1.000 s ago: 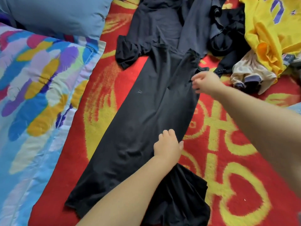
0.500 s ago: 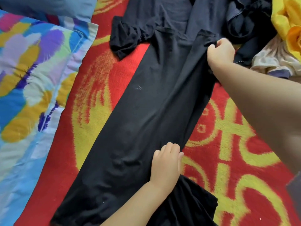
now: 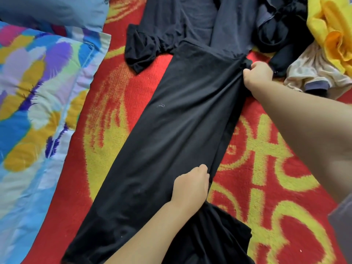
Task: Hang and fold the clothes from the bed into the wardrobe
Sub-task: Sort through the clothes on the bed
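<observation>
Black garment (image 3: 171,141) is lying stretched out lengthwise on the red-and-yellow blanket (image 3: 266,187) covering the bed, running from lower left up toward the clothes pile at the top.

Right hand (image 3: 258,73): far right edge of the garment is being gripped, fingers curled tight around bunched fabric; creases are fanning out from the grip.

Left hand (image 3: 190,185): near right edge is being held, fingers curled over the fabric edge (fingertips are hidden under the fold, so how deep the grip goes cannot be told). A loose bunch of the same black fabric (image 3: 219,235) is lying just below the left wrist.

Surroundings:
- Dark grey garment (image 3: 200,21) is spread at top centre, its crumpled sleeve touching the upper end of the black garment.
- Yellow shirt (image 3: 331,31) is piled at top right, with a cream garment (image 3: 314,73) just beneath it and dark tangled clothes (image 3: 282,25) beside it.
- Multicoloured quilt (image 3: 34,111) is lying along the left, a blue pillow (image 3: 53,10) above it.
</observation>
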A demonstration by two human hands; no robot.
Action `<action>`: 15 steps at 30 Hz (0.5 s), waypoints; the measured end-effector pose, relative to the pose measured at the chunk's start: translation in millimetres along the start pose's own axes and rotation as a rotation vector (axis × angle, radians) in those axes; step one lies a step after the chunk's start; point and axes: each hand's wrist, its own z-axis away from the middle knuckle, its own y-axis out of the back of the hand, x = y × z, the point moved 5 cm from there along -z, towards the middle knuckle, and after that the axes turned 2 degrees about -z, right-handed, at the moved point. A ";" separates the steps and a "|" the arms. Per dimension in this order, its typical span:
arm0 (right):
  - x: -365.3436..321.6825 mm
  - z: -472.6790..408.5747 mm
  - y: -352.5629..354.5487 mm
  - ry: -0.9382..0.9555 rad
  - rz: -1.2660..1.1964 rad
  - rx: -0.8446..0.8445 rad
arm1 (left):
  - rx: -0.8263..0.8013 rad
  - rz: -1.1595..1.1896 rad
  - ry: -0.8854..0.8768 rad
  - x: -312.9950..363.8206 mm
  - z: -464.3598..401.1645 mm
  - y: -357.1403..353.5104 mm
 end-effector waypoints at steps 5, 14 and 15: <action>11.5 0.5 2.3 -0.005 0.012 0.021 | -0.008 0.127 -0.179 13.8 21.1 -2.8; 48.7 161.5 9.8 0.296 -0.021 -0.206 | -0.296 0.184 -0.095 3.7 57.8 -8.7; 61.4 191.5 7.1 0.268 -0.059 -0.325 | -0.305 0.158 -0.124 -1.8 73.6 -9.0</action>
